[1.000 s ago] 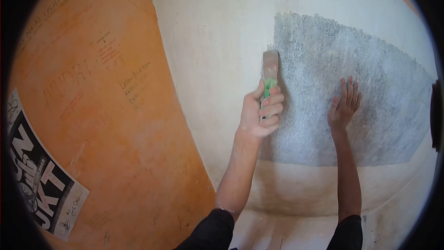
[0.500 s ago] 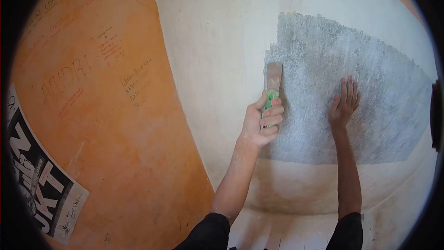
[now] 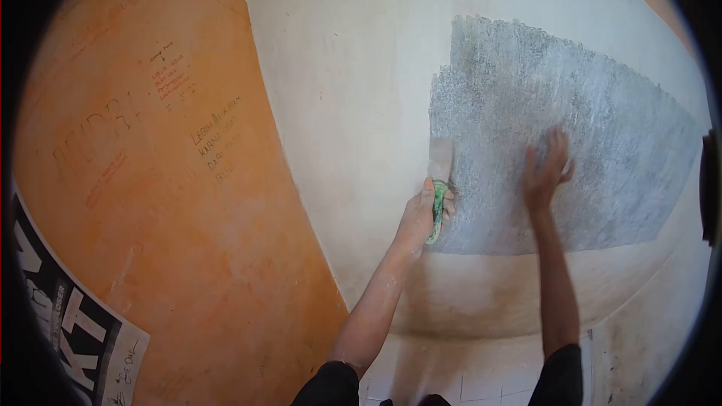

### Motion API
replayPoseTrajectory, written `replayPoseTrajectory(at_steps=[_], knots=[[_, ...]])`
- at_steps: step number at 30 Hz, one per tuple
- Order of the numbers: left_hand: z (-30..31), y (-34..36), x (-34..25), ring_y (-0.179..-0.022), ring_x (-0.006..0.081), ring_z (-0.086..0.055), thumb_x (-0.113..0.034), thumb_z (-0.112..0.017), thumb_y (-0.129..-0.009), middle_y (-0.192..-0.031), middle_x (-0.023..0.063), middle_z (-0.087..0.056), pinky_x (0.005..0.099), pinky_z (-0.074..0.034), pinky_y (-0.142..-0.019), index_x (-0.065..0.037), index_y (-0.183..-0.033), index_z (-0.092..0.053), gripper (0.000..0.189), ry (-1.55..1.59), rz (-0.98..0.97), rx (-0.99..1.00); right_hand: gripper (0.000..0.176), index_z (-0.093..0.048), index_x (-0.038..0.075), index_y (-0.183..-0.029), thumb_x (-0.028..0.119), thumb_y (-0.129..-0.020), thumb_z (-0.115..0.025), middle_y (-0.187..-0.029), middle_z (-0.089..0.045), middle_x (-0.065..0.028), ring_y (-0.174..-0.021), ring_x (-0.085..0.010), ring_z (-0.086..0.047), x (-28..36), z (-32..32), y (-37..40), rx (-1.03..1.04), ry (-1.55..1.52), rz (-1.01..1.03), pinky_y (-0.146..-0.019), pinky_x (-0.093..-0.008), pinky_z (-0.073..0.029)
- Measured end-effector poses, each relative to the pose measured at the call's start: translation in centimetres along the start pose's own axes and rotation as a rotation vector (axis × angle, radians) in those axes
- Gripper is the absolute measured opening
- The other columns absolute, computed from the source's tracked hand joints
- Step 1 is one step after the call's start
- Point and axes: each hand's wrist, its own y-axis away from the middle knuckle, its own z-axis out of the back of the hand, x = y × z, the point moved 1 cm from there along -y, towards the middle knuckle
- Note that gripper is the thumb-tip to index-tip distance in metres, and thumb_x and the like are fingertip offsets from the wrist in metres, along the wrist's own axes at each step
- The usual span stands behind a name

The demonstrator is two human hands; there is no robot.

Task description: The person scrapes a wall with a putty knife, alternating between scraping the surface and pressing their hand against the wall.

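A putty knife (image 3: pixel 438 203) with a green handle and a flat blade is wrapped in the fingers of my left hand (image 3: pixel 418 219). Its blade points up and overlaps the left edge of a rough grey patch (image 3: pixel 504 98) on the white wall. To the right, my right hand (image 3: pixel 547 171) is over the middle of that patch with its fingers apart and nothing in it. Motion smears it a little. Around the patch the wall surface is smooth and off-white.
An orange wall (image 3: pixel 226 256) with handwriting meets the white wall (image 3: pixel 346 90) at a corner on the left. A black-and-white poster (image 3: pixel 75 316) is at the lower left. White tiles (image 3: pixel 481 385) show below, and a dark object (image 3: pixel 708 188) stands out at the right edge.
My left hand and the putty knife have moved down along the patch's left edge. My right hand has shifted slightly left, its fingers less straight. The view has shifted slightly.
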Motion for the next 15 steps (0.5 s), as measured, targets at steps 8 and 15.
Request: replayPoseTrajectory(at_steps=[8,15], knots=[[0.1,-1.2,4.6,-0.112,0.0203,-0.05,-0.043,-0.035,-0.104,-0.118,0.0123,-0.054,0.0327,-0.036,-0.102,0.003,-0.12,-0.057,0.053,-0.45,-0.329,-0.212,0.027,-0.055,-0.001,-0.113,0.022,-0.101,-0.049,-0.097,-0.06,-0.0091,-0.089,-0.0185,-0.058,13.5,2.1,11.7,0.589,-1.224,-0.618,-0.076,-0.0322,-0.046],[8.4,3.0,6.1,-0.13,0.0269,-0.037,-0.032,-0.044,-0.102,-0.142,0.0147,-0.036,0.0402,-0.037,-0.104,-0.002,-0.14,-0.039,0.048,-0.535,-0.379,-0.641,0.024,-0.056,0.001,-0.103,0.023,-0.101,-0.047,-0.068,-0.048,-0.0004,-0.048,-0.0055,-0.043,13.6,3.6,6.4,0.735,-1.374,-0.81,-0.042,-0.0217,-0.032]])
